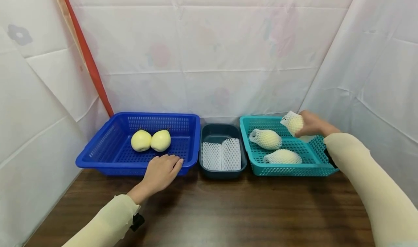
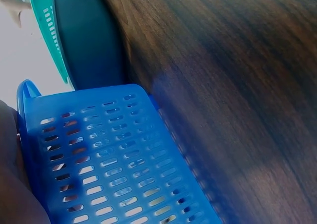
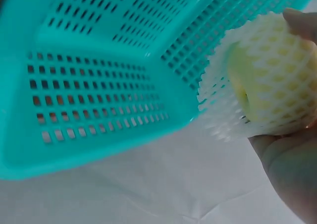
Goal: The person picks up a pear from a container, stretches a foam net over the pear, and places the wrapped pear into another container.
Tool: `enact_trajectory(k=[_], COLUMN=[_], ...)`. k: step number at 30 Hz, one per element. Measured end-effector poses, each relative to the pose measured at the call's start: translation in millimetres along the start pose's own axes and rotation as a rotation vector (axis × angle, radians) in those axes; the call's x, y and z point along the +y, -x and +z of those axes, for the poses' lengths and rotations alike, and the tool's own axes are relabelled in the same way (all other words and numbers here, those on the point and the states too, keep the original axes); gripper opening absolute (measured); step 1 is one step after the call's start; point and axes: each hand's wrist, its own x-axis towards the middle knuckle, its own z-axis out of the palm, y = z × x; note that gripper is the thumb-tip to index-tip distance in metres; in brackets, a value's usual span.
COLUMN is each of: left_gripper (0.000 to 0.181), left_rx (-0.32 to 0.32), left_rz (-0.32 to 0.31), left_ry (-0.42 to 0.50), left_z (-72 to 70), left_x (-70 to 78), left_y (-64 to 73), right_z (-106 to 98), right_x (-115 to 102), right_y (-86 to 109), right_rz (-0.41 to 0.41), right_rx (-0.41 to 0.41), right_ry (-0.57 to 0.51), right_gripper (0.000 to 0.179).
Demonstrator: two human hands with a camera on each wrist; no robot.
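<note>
Head view: blue basket centre-left of frame; teal basket centre-right; left hand on the blue rim, fingertips hidden, grip untellable; right hand curled round a netted fruit above the teal; likely firm, bruisable, best cupped round its middle.

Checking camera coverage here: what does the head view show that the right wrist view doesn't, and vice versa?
Only the head view shows the left hand at the blue basket, two unwrapped fruits inside it, and the dark tray with net sleeves.

Only the right wrist view shows bare skin of the held fruit inside its open net.

Both show the right hand holding that fruit, and the teal basket.
</note>
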Motion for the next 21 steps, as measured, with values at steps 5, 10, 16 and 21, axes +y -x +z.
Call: enact_trajectory(k=[5,10,16,21], left_gripper=[0.034,0.035,0.033,0.031], left_rx=[0.004,0.019,0.029,0.046], left_rz=[0.011,0.031,0.044,0.053], left_ry=[-0.01,-0.014,-0.022,-0.026], left_z=[3.1,3.2,4.4,5.7], left_x=[-2.6,-4.2,-4.5,-4.3], left_y=[1.0,3.7,3.6,3.3], right_z=[0,3,10,20], right_x=[7,8,7,6], right_y=[-13.6,-19.8,-19.5,-19.1], right_rz=[0.014,0.051,0.085,0.16], right_rx=[-0.047,-0.105,-0.182,-0.248], right_ry=[0.09,0.084,0.108,0.128], right_gripper=[0.082,0.08,0.076,0.081])
